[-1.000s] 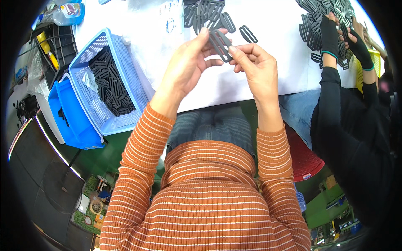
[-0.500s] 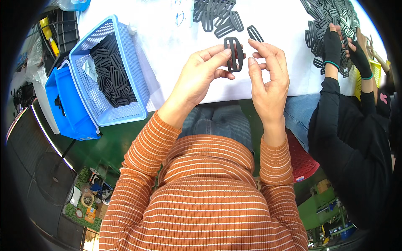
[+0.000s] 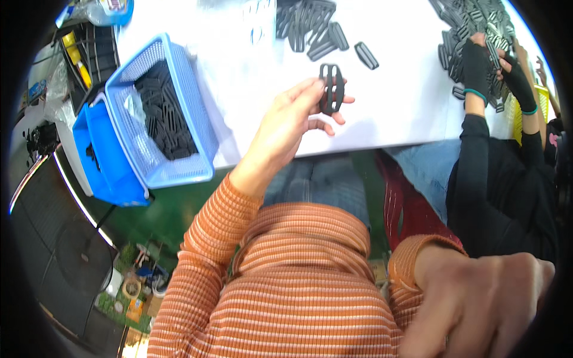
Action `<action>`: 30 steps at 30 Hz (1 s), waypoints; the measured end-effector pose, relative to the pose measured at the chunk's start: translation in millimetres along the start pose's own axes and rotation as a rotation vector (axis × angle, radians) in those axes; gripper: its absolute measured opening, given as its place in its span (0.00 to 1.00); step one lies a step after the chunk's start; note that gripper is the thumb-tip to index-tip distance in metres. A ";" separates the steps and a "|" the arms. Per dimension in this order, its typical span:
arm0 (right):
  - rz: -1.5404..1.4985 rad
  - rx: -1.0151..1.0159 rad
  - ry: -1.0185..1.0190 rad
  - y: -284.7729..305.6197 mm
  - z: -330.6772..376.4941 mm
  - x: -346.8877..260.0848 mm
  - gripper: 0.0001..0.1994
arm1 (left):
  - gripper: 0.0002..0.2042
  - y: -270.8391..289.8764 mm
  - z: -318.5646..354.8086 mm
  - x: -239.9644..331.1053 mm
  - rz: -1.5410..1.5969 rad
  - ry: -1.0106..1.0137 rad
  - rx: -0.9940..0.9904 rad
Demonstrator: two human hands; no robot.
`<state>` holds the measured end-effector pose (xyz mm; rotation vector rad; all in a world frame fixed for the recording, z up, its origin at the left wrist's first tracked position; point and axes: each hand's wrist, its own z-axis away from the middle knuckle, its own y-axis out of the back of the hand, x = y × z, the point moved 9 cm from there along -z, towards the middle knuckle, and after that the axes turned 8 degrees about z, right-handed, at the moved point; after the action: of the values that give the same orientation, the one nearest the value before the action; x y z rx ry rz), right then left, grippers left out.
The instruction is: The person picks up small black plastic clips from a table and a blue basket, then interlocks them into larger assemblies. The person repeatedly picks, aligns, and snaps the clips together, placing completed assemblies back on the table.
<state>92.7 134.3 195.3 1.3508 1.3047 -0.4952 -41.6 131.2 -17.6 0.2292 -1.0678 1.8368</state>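
Left hand held a black plastic buckle above the table's near edge.

The right hand hung blurred close to the camera, fingers curled loosely, nothing visibly in it. Farther out, the left hand pinched the black plastic buckle between thumb and fingertips over the white table. A light blue basket of black pieces sat at the table's left edge; a co-worker's gloved hands sorted a pile at the far right corner.

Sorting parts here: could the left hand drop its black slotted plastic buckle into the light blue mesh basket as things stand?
Probably yes: the left hand holds the black slotted plastic buckle over the white table, and nothing lies between it and the light blue mesh basket.
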 end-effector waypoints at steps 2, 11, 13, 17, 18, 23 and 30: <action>0.000 -0.018 0.008 2.3 0.7 -3.9 0.11 | 0.19 -4.4 -0.9 1.1 -0.021 -0.031 -0.012; 0.256 0.109 -0.185 6.7 -5.4 34.0 0.17 | 0.19 -13.1 5.1 2.4 -0.062 -0.036 -0.041; 0.380 0.089 -0.218 -20.2 3.4 68.8 0.19 | 0.19 -16.1 6.0 1.4 -0.059 -0.046 -0.043; 0.676 -0.017 -0.118 -63.9 17.4 94.4 0.24 | 0.17 -27.1 10.8 2.6 -0.099 -0.101 -0.037; 0.726 -0.033 -0.097 -68.2 16.9 92.8 0.24 | 0.17 -29.2 13.3 3.8 -0.129 -0.120 -0.034; 0.717 0.111 0.005 -63.3 29.3 91.0 0.23 | 0.15 -30.8 22.0 -0.3 -0.135 -0.190 0.045; 0.866 -0.043 -0.127 -83.2 24.3 96.5 0.18 | 0.14 -20.7 22.7 -0.5 -0.533 -0.319 0.185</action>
<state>57.9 130.5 70.4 1.6566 0.5259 0.0505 -31.0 117.0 7.5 0.8560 -0.9310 1.4357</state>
